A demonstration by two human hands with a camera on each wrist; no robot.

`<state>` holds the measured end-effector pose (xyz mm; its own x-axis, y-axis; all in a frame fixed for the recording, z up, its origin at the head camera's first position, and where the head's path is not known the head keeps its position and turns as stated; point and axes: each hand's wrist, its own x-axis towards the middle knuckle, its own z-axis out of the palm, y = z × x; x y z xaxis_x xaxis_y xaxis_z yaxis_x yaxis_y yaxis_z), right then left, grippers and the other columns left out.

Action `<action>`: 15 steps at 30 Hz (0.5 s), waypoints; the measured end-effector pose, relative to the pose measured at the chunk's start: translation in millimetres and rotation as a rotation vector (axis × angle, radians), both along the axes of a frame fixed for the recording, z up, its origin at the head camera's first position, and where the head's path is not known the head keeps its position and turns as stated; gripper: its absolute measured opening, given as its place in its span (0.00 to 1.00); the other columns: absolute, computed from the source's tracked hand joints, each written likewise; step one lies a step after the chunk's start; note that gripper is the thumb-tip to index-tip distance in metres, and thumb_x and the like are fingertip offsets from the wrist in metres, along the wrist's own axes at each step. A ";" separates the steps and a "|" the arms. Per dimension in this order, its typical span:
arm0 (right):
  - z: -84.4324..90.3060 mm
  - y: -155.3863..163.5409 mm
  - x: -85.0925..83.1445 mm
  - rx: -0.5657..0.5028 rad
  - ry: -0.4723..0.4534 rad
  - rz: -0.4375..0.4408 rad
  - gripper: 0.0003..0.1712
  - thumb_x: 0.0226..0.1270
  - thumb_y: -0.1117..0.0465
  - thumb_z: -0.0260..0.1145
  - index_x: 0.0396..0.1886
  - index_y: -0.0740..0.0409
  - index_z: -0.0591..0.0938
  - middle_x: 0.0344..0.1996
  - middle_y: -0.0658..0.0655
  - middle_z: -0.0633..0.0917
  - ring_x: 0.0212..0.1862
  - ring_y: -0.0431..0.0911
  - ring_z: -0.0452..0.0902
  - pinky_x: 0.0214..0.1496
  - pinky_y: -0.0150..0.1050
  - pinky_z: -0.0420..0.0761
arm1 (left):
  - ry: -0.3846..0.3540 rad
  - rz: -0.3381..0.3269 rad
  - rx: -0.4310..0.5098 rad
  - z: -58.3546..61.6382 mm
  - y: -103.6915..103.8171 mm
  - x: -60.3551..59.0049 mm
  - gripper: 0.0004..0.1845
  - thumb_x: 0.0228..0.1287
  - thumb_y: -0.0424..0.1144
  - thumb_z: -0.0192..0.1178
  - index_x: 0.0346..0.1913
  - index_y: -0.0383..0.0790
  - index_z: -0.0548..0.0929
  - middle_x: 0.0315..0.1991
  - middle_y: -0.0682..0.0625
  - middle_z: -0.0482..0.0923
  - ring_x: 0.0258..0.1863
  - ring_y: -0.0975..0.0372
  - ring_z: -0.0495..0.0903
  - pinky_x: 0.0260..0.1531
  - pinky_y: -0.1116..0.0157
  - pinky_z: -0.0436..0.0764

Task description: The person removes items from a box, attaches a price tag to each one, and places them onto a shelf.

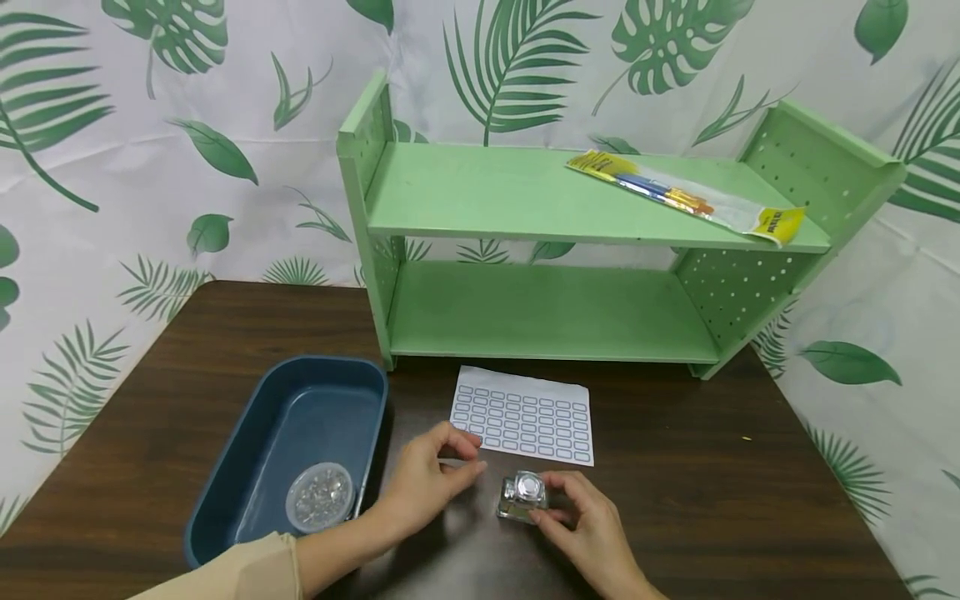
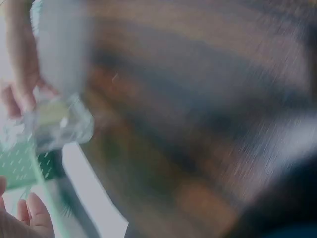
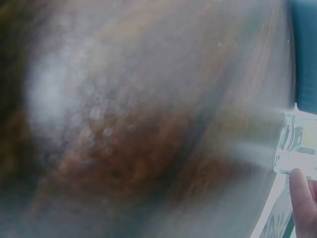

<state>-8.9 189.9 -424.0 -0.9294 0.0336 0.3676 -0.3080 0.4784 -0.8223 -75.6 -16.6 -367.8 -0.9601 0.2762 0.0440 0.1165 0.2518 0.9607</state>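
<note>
Pinching the small glass bottle (image 1: 522, 497) from its right side, my right hand (image 1: 588, 523) has fingertips curled against the clear body just below the silvery cap; that grip looks light, a fingertip hold rather than a full wrap; my left hand (image 1: 427, 482) hovers just to the bottle's left, thumb and forefinger drawn close together, and whether they hold anything between them I cannot tell from here; the head view shows a small gap between that hand and the glass. The bottle stands upright on the dark wooden surface (image 1: 712, 483), near its front edge and between my two hands; I judge it rigid, smooth and likely slippery, heavy for its size and breakable if tipped, so the squat flat sides are the place to take it, not the cap. Both wrist views are smeared; the right wrist view only catches a fingertip (image 3: 301, 191) beneath the glass. Just behind the bottle lies a sheet of blank labels (image 1: 522, 414); to the left sits a blue tub (image 1: 300, 408) with a clear lidded cup (image 1: 320, 497) inside; further back stands a green shelf (image 1: 570, 250) carrying a packet of brushes (image 1: 686, 197) on its top board.
</note>
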 end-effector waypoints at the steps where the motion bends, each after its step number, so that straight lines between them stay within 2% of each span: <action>1: 0.3 0.2 0.0 -0.001 -0.002 0.002 0.23 0.40 0.79 0.76 0.38 0.61 0.83 0.37 0.60 0.83 0.44 0.24 0.74 0.31 0.29 0.84 | -0.010 0.031 0.015 4.7 -1.7 -3.3 0.08 0.53 0.27 0.70 0.31 0.34 0.79 0.43 0.42 0.86 0.40 0.57 0.85 0.35 0.74 0.82; 6: 0.8 1.1 -0.2 -0.009 -0.034 -0.006 0.23 0.40 0.79 0.77 0.38 0.60 0.83 0.37 0.58 0.83 0.44 0.24 0.75 0.32 0.29 0.84 | -0.039 0.175 0.110 31.7 -15.8 -26.0 0.10 0.59 0.27 0.66 0.43 0.32 0.79 0.43 0.42 0.84 0.37 0.69 0.81 0.38 0.76 0.80; 8: 0.7 1.3 -0.2 -0.013 -0.048 -0.009 0.23 0.40 0.79 0.77 0.38 0.60 0.83 0.37 0.58 0.83 0.44 0.25 0.75 0.32 0.29 0.84 | -0.031 0.235 0.163 41.5 -23.4 -36.9 0.12 0.61 0.27 0.65 0.46 0.32 0.78 0.42 0.46 0.83 0.37 0.72 0.79 0.39 0.77 0.79; 12: 0.2 1.5 -0.4 -0.025 -0.064 -0.006 0.23 0.41 0.78 0.77 0.39 0.59 0.83 0.37 0.57 0.83 0.44 0.26 0.75 0.32 0.29 0.85 | 0.042 0.359 0.296 55.9 -37.7 -58.3 0.12 0.63 0.26 0.62 0.48 0.34 0.75 0.39 0.60 0.79 0.40 0.72 0.78 0.41 0.78 0.78; 15: -0.3 1.5 -0.4 -0.026 -0.053 -0.004 0.22 0.41 0.78 0.77 0.38 0.59 0.83 0.37 0.57 0.83 0.44 0.26 0.76 0.32 0.30 0.85 | 0.101 0.423 0.359 63.4 -47.5 -73.8 0.12 0.65 0.27 0.61 0.49 0.39 0.74 0.40 0.62 0.76 0.43 0.71 0.76 0.42 0.79 0.77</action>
<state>-9.2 191.4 -424.3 -0.9473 0.0460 0.3170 -0.2621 0.4578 -0.8495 -149.5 -64.1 -304.3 -0.9702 -0.1809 0.1615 0.1720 -0.0443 0.9841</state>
